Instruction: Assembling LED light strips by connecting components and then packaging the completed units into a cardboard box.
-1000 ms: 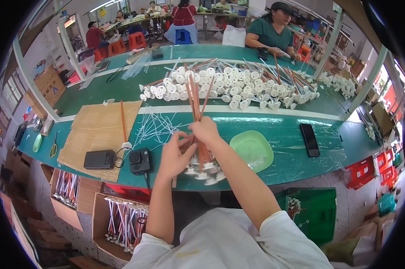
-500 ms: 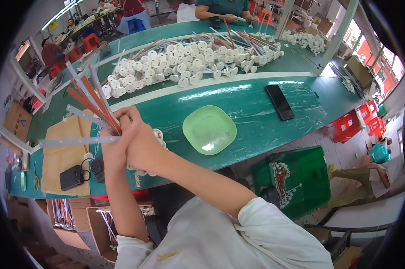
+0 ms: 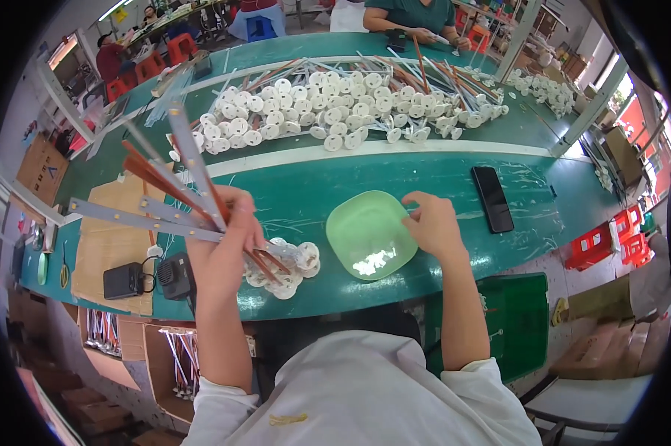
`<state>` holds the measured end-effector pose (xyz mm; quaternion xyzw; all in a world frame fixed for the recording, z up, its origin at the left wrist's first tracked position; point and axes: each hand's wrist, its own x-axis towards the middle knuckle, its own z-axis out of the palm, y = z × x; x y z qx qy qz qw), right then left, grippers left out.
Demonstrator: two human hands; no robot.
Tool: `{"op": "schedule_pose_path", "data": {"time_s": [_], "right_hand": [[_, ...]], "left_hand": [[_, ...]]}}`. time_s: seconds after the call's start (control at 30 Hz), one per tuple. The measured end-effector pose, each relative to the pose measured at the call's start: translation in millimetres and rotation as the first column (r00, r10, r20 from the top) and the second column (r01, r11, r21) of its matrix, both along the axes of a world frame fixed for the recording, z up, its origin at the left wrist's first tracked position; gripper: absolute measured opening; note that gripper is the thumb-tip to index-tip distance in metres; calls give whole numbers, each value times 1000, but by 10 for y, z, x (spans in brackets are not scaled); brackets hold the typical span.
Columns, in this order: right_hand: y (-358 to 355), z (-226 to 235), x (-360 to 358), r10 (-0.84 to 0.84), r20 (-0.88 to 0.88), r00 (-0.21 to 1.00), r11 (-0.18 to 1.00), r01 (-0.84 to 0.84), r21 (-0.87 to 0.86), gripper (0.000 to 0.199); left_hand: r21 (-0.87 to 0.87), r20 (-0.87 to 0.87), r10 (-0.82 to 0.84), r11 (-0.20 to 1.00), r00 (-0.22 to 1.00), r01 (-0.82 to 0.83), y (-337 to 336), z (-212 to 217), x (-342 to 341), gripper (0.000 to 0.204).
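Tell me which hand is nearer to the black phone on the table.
The right hand is nearer: it rests at the right rim of the green plate, just left of the black phone. The left hand holds a bundle of strips far to the left.

A black phone (image 3: 493,198) with a dark screen lies flat on the green table (image 3: 306,195), right of the green plate. Open brown cardboard boxes (image 3: 173,358) stand under the table's near edge at left. A brown carton (image 3: 40,165) leans beyond the left end.
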<state>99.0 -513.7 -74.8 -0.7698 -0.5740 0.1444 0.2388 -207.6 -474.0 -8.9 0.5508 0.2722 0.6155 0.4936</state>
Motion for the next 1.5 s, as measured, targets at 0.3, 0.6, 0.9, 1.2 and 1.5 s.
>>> {"op": "schedule_pose_path", "data": {"time_s": [0.3,0.6,0.9,1.2,1.5], "right_hand": [[252,251,227,-72,158,985,883,-10,470,44],[236,552,-1664,735,-408,541,657,-418,628,66],[451,493,-1507,534,-789,304,845,-209,492,13],[383,642,-1097,557,-775,298,830,-161,535,4],[229,706,-1270,481,-734,480,877,-236,419,31]], "left_hand": [[57,-171,113,993,979,-104,-16,258,279,33],[104,-402,-46,990,915,95,-87,447,290,50],[121,-585,66,993,808,6,-79,-266,-367,85],[310,-880,248,946,404,95,15,-956,-498,54],[347,-561,208,938,801,-1,-176,-595,-147,74]]}}
